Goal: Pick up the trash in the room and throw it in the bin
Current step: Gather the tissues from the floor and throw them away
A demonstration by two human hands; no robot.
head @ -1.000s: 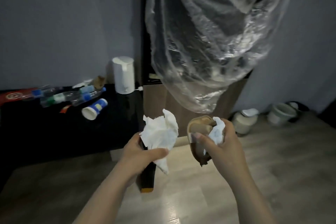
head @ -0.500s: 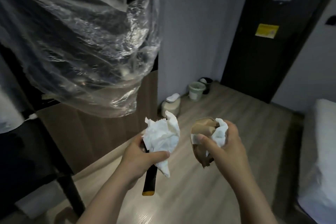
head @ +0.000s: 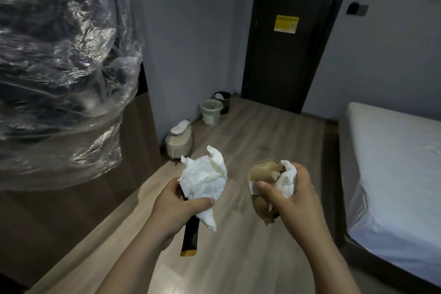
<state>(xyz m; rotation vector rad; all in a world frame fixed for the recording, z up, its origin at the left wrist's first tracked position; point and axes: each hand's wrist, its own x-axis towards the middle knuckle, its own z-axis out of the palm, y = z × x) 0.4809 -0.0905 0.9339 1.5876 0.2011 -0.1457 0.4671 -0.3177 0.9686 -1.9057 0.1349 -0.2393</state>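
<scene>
On the floor [head: 250, 126], well beyond the hands, a bin [head: 210, 112] is seen. Trash is held but not yet binned: tissue [head: 205, 179] gripped by the left hand [head: 176, 205], carton [head: 262, 174] by the right hand [head: 293, 196].

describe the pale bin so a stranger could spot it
From the dark door, look down-left to the floor by the wall. Two bins stand there; the pale bin is nearer, with a lattice rim, the dark bin behind it.
</scene>
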